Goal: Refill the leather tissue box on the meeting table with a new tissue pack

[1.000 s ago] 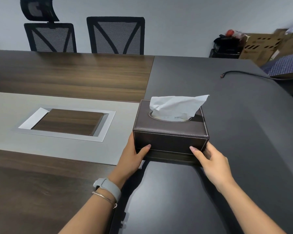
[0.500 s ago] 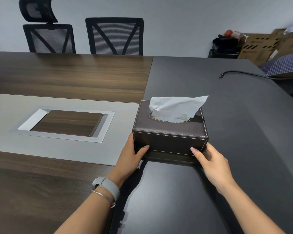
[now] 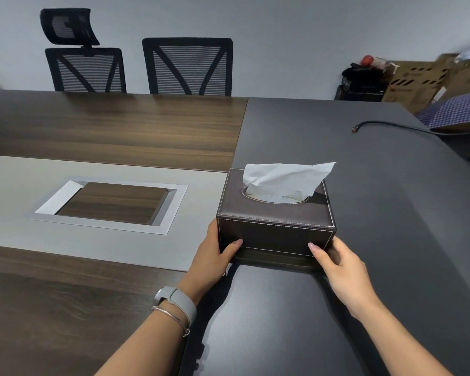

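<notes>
A dark brown leather tissue box [image 3: 276,234] with white stitching stands upright on the meeting table [image 3: 391,199]. A white tissue [image 3: 285,179] sticks out of the oval slot in its lid. My left hand [image 3: 210,257] grips the box's left side, thumb on the front face. My right hand [image 3: 339,267] grips the right lower corner, thumb on the front face as well. The box's base looks just raised at the front, over a dark shadow.
A recessed silver-framed cable hatch [image 3: 109,203] lies in the table's grey strip to the left. A black cable [image 3: 396,127] lies on the far right of the table. Two mesh chairs [image 3: 187,66] stand behind it; cardboard boxes [image 3: 415,80] sit in the corner.
Both hands keep the same grip on the box. The view has shifted slightly; the box looks almost unmoved.
</notes>
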`<state>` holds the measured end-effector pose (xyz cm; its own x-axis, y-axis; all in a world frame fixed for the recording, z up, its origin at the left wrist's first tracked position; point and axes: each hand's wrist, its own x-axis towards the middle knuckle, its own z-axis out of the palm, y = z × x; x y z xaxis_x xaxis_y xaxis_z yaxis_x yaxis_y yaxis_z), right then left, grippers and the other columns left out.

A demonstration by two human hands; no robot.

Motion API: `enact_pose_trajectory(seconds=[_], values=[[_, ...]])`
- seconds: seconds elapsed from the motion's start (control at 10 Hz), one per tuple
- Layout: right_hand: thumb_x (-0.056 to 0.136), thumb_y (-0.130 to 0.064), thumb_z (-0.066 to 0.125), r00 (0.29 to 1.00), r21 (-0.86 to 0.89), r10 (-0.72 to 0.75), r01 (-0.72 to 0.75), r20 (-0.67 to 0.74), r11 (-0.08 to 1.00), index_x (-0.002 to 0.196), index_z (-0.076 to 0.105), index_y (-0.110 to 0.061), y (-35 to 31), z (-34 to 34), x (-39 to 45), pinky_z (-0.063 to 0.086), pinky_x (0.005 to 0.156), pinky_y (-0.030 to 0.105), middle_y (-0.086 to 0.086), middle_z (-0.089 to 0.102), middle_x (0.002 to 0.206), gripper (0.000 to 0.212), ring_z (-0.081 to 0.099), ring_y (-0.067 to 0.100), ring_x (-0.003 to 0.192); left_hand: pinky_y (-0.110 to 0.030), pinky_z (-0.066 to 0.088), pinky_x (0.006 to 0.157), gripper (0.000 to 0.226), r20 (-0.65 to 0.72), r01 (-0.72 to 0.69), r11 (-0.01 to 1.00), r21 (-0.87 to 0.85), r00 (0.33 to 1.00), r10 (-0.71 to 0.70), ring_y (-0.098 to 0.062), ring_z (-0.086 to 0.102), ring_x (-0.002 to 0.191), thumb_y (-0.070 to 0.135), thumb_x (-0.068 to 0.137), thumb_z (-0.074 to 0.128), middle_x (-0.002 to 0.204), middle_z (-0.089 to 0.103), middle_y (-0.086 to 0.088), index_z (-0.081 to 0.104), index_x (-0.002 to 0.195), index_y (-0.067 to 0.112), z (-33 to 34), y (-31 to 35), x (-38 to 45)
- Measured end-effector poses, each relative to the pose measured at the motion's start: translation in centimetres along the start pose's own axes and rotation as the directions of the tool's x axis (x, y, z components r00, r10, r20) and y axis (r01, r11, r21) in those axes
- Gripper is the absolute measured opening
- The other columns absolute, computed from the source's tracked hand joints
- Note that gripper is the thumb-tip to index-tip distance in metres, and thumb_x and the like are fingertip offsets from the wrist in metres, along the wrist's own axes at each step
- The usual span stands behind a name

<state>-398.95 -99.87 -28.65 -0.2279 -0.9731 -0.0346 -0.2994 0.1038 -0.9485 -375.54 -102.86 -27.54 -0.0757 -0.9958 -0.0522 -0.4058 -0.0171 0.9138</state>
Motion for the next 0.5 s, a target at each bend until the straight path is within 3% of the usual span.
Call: enact_pose_trajectory(seconds=[0.2, 0.3, 0.4, 0.5], values=[[0.089, -0.022, 0.062, 1.000, 0.008, 0.005, -0.005, 0.018, 1.000, 0.097, 0.061, -0.037, -0.1, 0.1, 0.1, 0.038, 0.068, -0.006, -0.020, 0.066, 0.100, 0.017, 0.057, -0.019, 0.086, -0.019, 0.035, 0.094, 0.052, -0.016, 0.012, 1.000, -0.005, 1.000, -0.012, -0.006, 0.046, 0.113, 0.019, 0.092, 0.056, 0.125, 0.046, 0.012, 0.032, 0.138, 0.020, 0.2, -0.1, 0.1], [0.088, -0.023, 0.062, 0.999, -0.018, -0.006, 0.007, 0.036, 1.000, 0.101, 0.061, -0.036, 0.0, 0.0, 0.0, 0.040, 0.073, -0.002, -0.019, 0.066, 0.103, 0.018, 0.060, -0.006, 0.099, -0.022, 0.035, 0.103, 0.053, -0.004, -0.019, 1.000, 0.013, 1.000, 0.019, -0.004, 0.045, 0.119, 0.017, 0.091, 0.058, 0.131, 0.047, 0.012, 0.032, 0.136, 0.027, 0.1, -0.3, 0.0], [0.086, -0.030, 0.065, 0.999, -0.053, 0.031, -0.029, 0.042, 0.998, 0.135, 0.049, -0.026, -0.3, -0.2, -0.4, 0.038, 0.102, 0.020, -0.009, 0.057, 0.132, 0.052, 0.050, 0.008, 0.124, -0.030, 0.030, 0.114, 0.062, 0.007, -0.028, 0.997, 0.067, 1.000, 0.028, -0.009, 0.039, 0.132, 0.017, 0.090, 0.060, 0.145, 0.040, 0.008, 0.027, 0.142, 0.024, -0.8, -0.1, -0.4], [0.087, -0.028, 0.064, 0.998, 0.002, 0.060, -0.060, 0.017, 0.998, 0.144, 0.038, -0.023, -2.1, -0.4, -2.5, 0.032, 0.106, 0.026, -0.010, 0.046, 0.137, 0.063, 0.042, 0.008, 0.129, -0.032, 0.021, 0.115, 0.072, -0.076, 0.076, 0.995, 0.063, 0.995, -0.071, -0.019, 0.023, 0.145, 0.023, 0.092, 0.056, 0.159, 0.022, 0.000, 0.014, 0.150, 0.019, -1.8, 0.8, -2.4]])
